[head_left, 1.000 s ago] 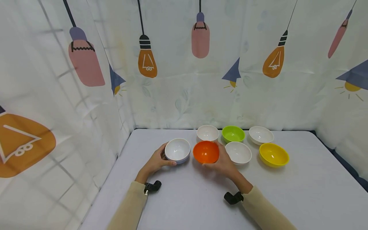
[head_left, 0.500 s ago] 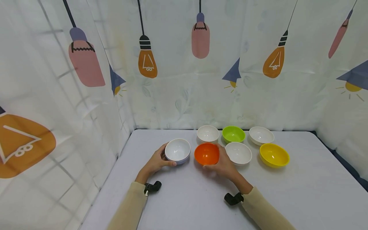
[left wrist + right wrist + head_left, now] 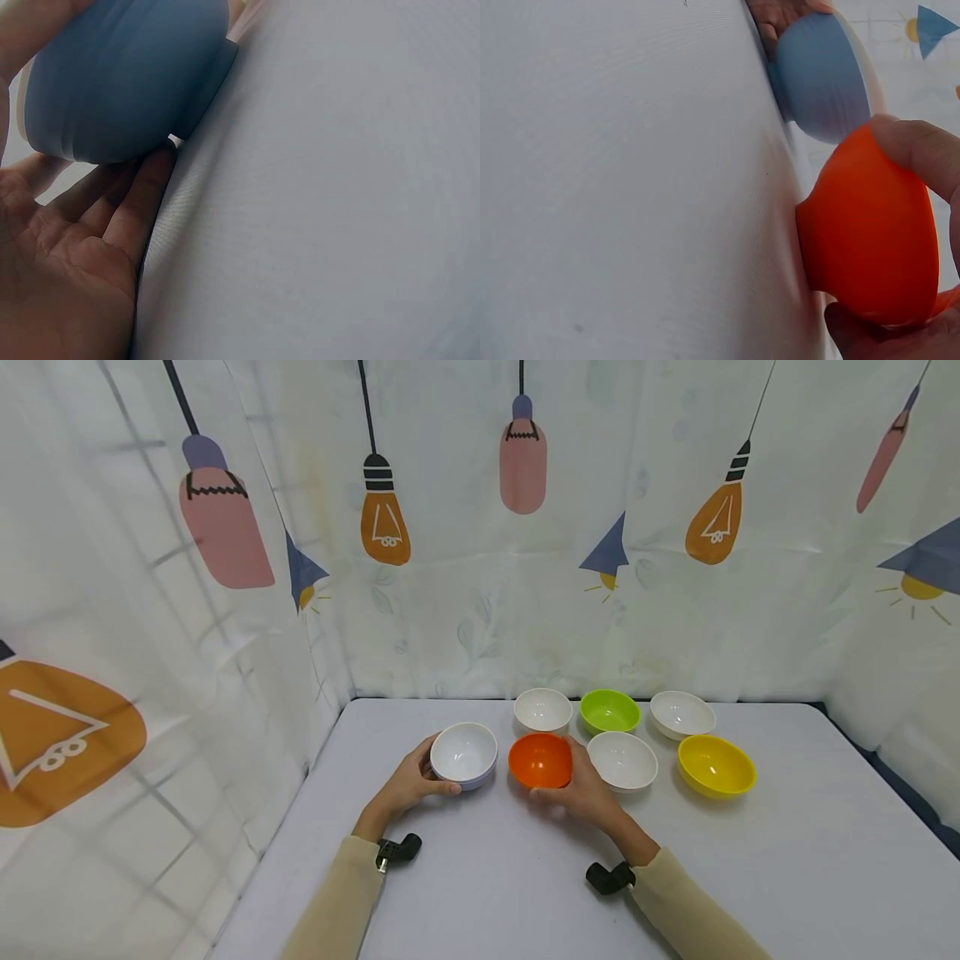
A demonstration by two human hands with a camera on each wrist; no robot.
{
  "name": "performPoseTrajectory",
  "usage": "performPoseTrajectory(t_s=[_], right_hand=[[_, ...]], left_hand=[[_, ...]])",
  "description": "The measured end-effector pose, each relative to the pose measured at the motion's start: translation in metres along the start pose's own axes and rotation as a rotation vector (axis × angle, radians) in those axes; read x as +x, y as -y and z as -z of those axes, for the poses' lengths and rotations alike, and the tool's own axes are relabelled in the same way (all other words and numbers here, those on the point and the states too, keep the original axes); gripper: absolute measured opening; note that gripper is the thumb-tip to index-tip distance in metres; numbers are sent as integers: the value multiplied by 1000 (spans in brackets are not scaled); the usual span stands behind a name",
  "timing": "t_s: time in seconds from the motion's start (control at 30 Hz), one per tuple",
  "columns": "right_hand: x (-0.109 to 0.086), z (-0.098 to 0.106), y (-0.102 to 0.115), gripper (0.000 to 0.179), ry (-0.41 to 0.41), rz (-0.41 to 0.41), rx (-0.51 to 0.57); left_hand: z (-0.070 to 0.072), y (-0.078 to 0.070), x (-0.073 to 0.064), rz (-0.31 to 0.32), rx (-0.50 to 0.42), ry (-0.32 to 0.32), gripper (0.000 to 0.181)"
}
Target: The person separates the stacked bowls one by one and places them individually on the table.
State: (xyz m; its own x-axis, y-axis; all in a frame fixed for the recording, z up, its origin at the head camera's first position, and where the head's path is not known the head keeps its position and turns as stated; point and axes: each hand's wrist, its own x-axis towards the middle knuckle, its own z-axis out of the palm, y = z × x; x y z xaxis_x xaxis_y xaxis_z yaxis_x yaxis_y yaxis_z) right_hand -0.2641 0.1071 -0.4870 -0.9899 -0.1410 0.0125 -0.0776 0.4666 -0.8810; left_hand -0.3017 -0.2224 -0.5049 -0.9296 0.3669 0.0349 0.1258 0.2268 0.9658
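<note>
In the head view, my left hand (image 3: 411, 778) holds a bowl (image 3: 463, 752) at its left side, fingers behind and thumb in front. The bowl is white inside and blue outside; I cannot tell if it is one bowl or two nested. In the left wrist view its blue wall (image 3: 127, 82) fills the upper left, above the fingers. My right hand (image 3: 583, 787) grips an orange bowl (image 3: 540, 762) by its right side, thumb near the front rim. The right wrist view shows the orange bowl's foot against the table, beside the blue-walled bowl (image 3: 826, 79). A small gap separates these bowls.
Right of my right hand stand a white bowl (image 3: 622, 761) and a yellow bowl (image 3: 716, 766). Behind them are another white bowl (image 3: 543, 710), a green bowl (image 3: 610, 712) and a further white bowl (image 3: 682, 714). A patterned curtain (image 3: 465, 610) hangs behind the white-covered table (image 3: 495, 893).
My right hand has lowered the orange bowl slightly and shifted it a little to the right, most of it in the first half second. The left hand and its bowl stay in place.
</note>
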Motion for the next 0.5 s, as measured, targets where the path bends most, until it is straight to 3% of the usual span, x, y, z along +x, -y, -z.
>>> performPoseTrajectory(t_s=[0.5], right_hand=[[5, 0, -3, 110, 9, 18, -13]], left_hand=[[1, 1, 0, -9, 16, -3, 106]])
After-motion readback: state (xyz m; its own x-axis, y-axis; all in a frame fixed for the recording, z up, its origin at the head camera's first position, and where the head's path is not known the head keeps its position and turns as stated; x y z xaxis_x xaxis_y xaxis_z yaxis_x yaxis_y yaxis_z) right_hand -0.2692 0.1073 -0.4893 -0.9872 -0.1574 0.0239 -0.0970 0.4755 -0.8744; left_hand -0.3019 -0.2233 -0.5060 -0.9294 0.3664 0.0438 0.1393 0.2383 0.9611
